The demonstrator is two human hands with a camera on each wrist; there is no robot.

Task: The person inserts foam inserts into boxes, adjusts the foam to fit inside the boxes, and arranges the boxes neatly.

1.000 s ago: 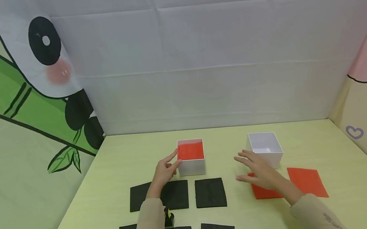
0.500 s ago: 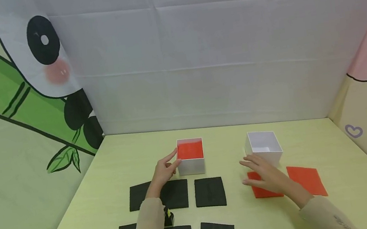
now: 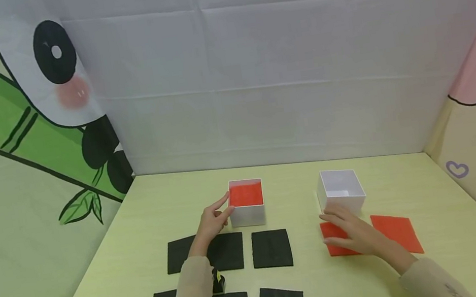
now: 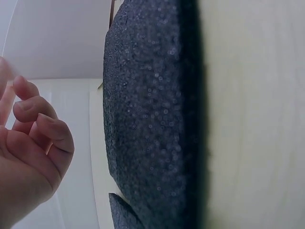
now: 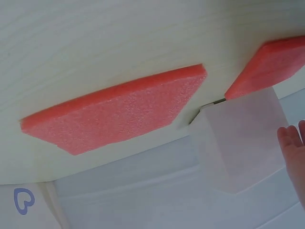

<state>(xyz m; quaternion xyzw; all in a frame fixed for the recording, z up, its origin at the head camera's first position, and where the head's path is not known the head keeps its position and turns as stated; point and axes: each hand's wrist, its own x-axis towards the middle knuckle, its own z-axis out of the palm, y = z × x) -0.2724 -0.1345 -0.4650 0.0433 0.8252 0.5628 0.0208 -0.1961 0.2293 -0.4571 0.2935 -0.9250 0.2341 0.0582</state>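
Observation:
My left hand holds the left side of a white square box, index finger along its side and thumb near the front corner. A red foam square lies inside this box. In the left wrist view, the other fingers are curled. My right hand hovers with relaxed fingers over another red foam square, partly covering it; nothing is in its grasp. Just behind stands a second white box, its visible inside bare. To the right lies one more red foam square.
Several black foam squares lie in two rows on the pale wooden table, some partly hidden by my left forearm. A small black object with a yellow mark shows beside that forearm. A white cloth backdrop rises behind the table.
My right hand has moved right and toward me, from in front of the right box to over the red foam square. My left hand stays at the left box.

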